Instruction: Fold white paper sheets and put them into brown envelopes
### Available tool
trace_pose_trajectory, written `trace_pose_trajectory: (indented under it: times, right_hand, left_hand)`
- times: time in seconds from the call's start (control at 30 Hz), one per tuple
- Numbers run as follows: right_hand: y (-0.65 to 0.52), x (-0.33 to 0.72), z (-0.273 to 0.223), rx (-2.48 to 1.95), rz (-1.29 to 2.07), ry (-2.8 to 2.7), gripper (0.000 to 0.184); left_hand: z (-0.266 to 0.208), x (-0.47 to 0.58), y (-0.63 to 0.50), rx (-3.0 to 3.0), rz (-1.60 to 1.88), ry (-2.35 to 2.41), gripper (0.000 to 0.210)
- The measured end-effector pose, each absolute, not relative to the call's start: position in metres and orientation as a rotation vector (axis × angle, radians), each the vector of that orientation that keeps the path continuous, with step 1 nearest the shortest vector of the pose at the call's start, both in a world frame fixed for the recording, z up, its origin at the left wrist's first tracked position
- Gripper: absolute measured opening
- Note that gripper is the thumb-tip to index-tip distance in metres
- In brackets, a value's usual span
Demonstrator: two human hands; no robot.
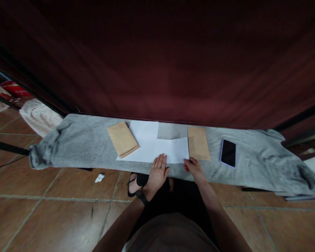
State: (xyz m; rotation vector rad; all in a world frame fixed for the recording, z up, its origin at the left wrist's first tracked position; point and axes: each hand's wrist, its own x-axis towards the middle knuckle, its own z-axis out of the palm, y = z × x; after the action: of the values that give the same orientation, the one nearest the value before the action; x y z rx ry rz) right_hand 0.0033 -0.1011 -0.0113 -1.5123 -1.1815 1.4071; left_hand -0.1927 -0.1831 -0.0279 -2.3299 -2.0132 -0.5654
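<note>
A white sheet of paper lies in front of me, folded over, with its crease slightly raised along the far side. My left hand rests flat on its near left part, fingers stretched out. At the near right corner, my right hand has its fingers curled and pinches the sheet's edge. More white paper spreads to the left, partly under a thick brown envelope that lies at a slant. A second brown envelope lies flat just right of the folded sheet, close to my right hand.
A grey cloth covers the long narrow surface. A phone with a dark screen lies on the right. Behind rises a dark red curtain. A crumpled white scrap lies on the tiled floor.
</note>
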Motion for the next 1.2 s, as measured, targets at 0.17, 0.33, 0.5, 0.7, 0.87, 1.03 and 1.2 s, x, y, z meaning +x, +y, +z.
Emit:
trace_pose_trajectory:
  times: [0.17,0.33,0.5,0.7,0.87,1.03,1.2]
  right_hand:
    - [-0.122,0.005,0.003,-1.368,1.602,-0.967,0.047]
    - [-0.143,0.012,0.02,-1.214,1.69,-0.876,0.043]
    - [-0.134,0.028,0.047,-1.061,1.618,-1.046,0.047]
    - [-0.11,0.033,0.028,-1.317,1.283,-1.019,0.051]
    - [-0.105,0.028,-0.003,-1.396,1.418,-0.955,0.057]
    - [-0.102,0.019,-0.027,-1.496,1.275,-1.306,0.048]
    - [-0.093,0.013,-0.037,-1.557,1.108,-1.494,0.033]
  left_hand:
    - [-0.02,-0.174,-0.174,-2.374,-0.626,-1.974,0.06]
    - [-0.003,-0.16,-0.168,-2.425,-0.835,-2.069,0.05]
    - [0.04,-0.155,-0.156,-2.177,-1.729,-2.426,0.036]
    - [0.06,-0.166,-0.122,-1.452,-2.947,-2.606,0.048]
    - [0.023,-0.178,-0.108,-1.146,-2.854,-2.779,0.04]
    - [-0.01,-0.19,-0.099,-1.106,-2.66,-2.818,0.029]
    - [-0.03,-0.197,-0.082,-1.181,-2.453,-2.796,0.022]
